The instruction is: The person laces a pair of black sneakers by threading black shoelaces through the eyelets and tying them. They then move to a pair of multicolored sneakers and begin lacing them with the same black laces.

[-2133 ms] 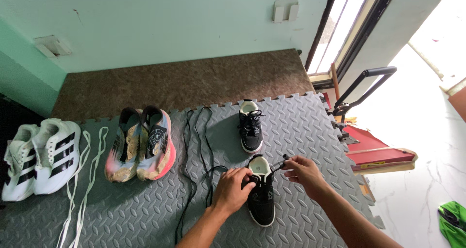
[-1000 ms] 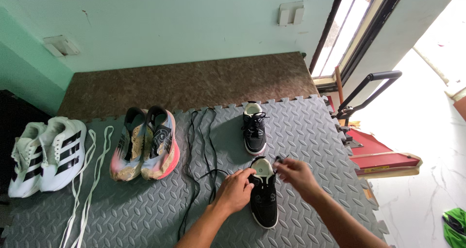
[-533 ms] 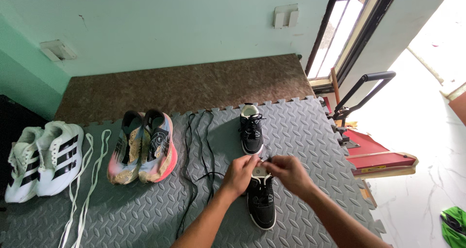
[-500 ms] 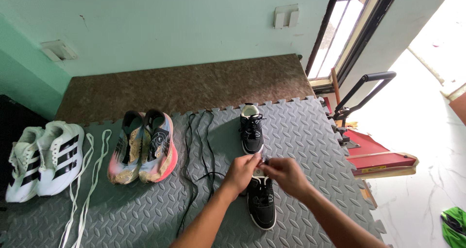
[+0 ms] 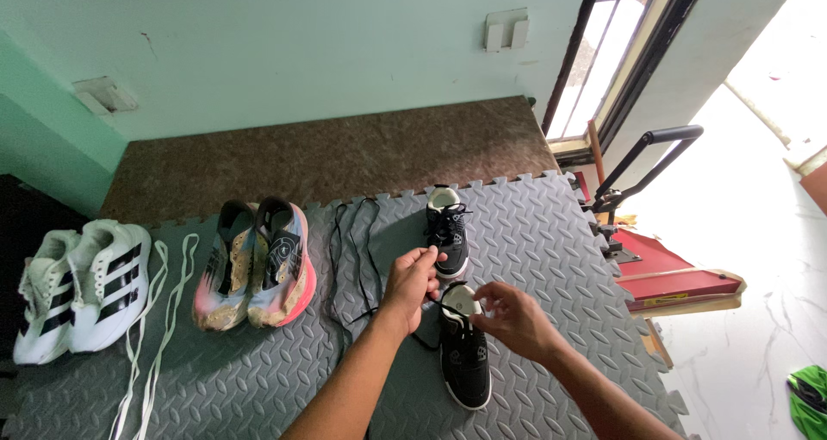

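Black lace (image 5: 428, 300) is pinched in my left hand (image 5: 412, 278); my right hand (image 5: 508, 313) has fingers pressed together at the tongue of the near black shoe (image 5: 463, 347) on the grey mat (image 5: 551, 259). A hard tug could drag the unpinned shoe or slip the lace.

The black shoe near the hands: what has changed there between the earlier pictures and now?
The left hand has lifted off the near black shoe and moved up toward its heel end, now pinching the black lace. The right hand has come in from the right, closer to the shoe's opening. The shoe itself, the far black shoe, the colourful pair, the white pair and the loose laces have not moved.
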